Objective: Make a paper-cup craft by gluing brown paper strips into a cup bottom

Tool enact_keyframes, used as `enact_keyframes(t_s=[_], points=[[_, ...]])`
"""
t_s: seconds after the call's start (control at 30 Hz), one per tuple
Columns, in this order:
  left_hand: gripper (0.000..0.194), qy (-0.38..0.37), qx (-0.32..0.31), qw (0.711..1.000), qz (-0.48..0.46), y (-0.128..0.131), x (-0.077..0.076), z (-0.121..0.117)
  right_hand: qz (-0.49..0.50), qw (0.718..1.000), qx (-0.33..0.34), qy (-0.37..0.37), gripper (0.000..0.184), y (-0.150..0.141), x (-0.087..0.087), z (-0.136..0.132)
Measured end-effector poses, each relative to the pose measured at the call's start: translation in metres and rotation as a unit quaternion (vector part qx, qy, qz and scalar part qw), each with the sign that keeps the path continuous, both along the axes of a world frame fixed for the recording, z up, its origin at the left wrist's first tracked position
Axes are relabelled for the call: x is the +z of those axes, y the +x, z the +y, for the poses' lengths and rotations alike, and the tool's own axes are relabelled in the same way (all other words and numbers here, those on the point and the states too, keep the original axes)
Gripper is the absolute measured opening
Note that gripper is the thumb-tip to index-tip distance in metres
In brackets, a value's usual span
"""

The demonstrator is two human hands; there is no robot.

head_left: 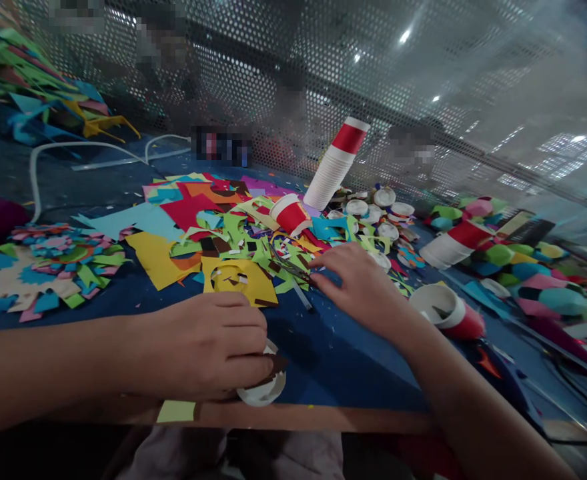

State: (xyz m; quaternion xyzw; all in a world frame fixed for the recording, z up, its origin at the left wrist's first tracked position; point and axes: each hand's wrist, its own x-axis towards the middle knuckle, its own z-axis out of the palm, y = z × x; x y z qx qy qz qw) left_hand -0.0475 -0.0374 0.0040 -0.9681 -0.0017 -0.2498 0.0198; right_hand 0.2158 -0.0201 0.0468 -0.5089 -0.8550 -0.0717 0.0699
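Observation:
My left hand [208, 350] is closed near the front edge of the table. A dark brown paper piece [276, 364] is pinched in its fingers, over a small white round piece [261, 395] that looks like a cut paper cup. My right hand [361, 287] reaches farther forward, thumb and fingers closing on the end of dark scissors [293, 268] that lie over paper scraps. Part of the scissors' handle is hidden by the fingers. Between the hands lies a yellow sheet [266, 288] with a round hole cut in it.
Coloured paper scraps [243, 230] pile up ahead, with a red and white cup [291, 215] on them. A leaning cup stack [331, 170] stands behind. To the right are a tipped cup [438, 308] and another stack [456, 243]. A paper flower [38, 280] lies left.

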Motion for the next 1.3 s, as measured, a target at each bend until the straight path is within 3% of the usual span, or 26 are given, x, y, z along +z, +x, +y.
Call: enact_keyframes(t_s=[0.23,0.4,0.57,0.73,0.93,1.0,1.13,1.3], points=[[0.037,-0.015,-0.012,1.0,0.01,-0.001,0.001,0.001,-0.036,0.996,-0.055,-0.056,0.021,-0.001,-0.003,0.045],[0.045,0.004,-0.008,1.0,-0.006,-0.001,0.0,0.0,-0.026,0.99,-0.108,-0.086,0.015,-0.005,-0.01,0.056],[0.031,-0.015,0.013,1.0,0.003,-0.002,-0.003,-0.002,-0.004,0.985,-0.146,-0.096,0.015,-0.013,-0.012,0.057],[0.023,-0.081,0.01,0.997,-0.011,-0.004,0.001,-0.003,0.057,0.983,-0.156,-0.084,0.011,-0.015,-0.006,0.053],[0.023,-0.201,0.022,0.979,-0.005,-0.007,0.002,0.0,0.193,0.97,-0.147,-0.033,0.013,-0.013,0.023,0.013],[0.028,-0.241,0.047,0.969,0.004,-0.005,0.001,0.001,0.309,0.943,-0.112,-0.052,0.016,-0.014,0.026,-0.009],[0.031,-0.298,0.129,0.946,0.022,0.001,0.0,0.001,0.418,0.896,-0.09,-0.116,0.005,-0.015,0.016,-0.052],[0.037,-0.349,0.173,0.921,0.028,0.012,0.007,0.0,0.464,0.853,-0.151,-0.185,0.011,-0.006,-0.006,-0.084]])
